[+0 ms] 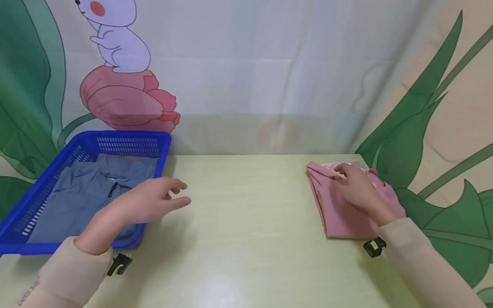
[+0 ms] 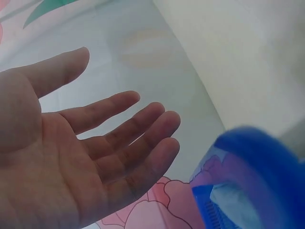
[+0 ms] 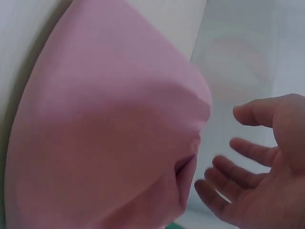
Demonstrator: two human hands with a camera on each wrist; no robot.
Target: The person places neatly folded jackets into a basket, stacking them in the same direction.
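A folded pink garment (image 1: 343, 214) lies at the right end of the table, with a patch of white pattern at its far edge. Over it hovers my right hand (image 1: 356, 186), fingers loosely bent and holding nothing; in the right wrist view a gap shows between the fingers and the pink cloth (image 3: 109, 114). My left hand (image 1: 150, 199) is beside the right rim of a blue plastic basket (image 1: 163, 149), its fingers relaxed and the palm bare in the left wrist view. Inside the basket lies a folded grey-blue garment (image 1: 88, 188) with a dark zipper pull.
The pale table (image 1: 239, 239) stretches between basket and pink garment. Behind it hangs a curtain (image 1: 239, 77) printed with a white animal, pink flowers and green leaves, meeting the table's far edge. Some lighter cloth (image 1: 127, 158) shows under the grey-blue garment.
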